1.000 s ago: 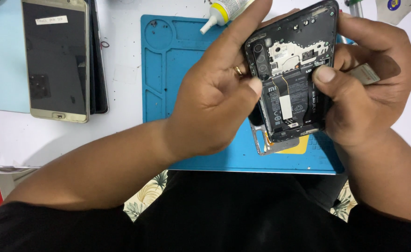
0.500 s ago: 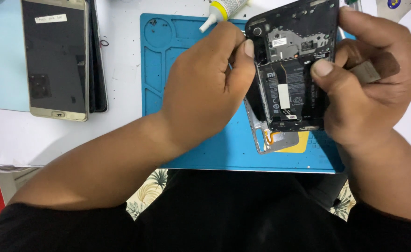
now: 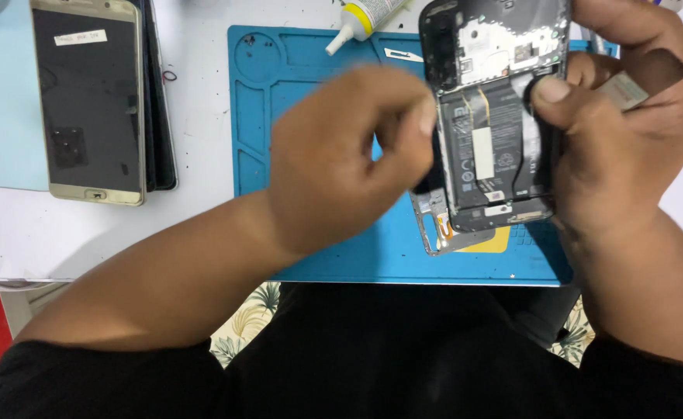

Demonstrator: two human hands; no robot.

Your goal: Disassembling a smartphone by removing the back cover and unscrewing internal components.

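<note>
Right now the opened smartphone (image 3: 496,116), its back cover off and its black battery (image 3: 490,147) and circuit board exposed, is held up over the right half of the blue repair mat (image 3: 318,240). The right hand (image 3: 620,140) wraps it from the right edge, fingers behind and the thumb pressed on the battery's right side, so its grip is closed firmly on the phone. The left hand (image 3: 341,155) is blurred just to the left of the phone, fingers curled loosely with thumb and forefinger drawn close at the battery's left edge; whether they pinch anything there I cannot tell. Working along that battery edge seems to go best with the phone kept steady in the right hand, light fingertip pressure, and no bending of the battery or tugging on the thin flex strips crossing it. Under the phone, on the mat, lies a metal frame piece (image 3: 434,225) with a yellow part (image 3: 490,242) beside it. At the mat's top edge sit a white glue bottle with a yellow collar (image 3: 364,14) and a small blade (image 3: 403,55). Well left of the mat, a gold-edged phone (image 3: 87,101) lies face up on a stack of other devices.
</note>
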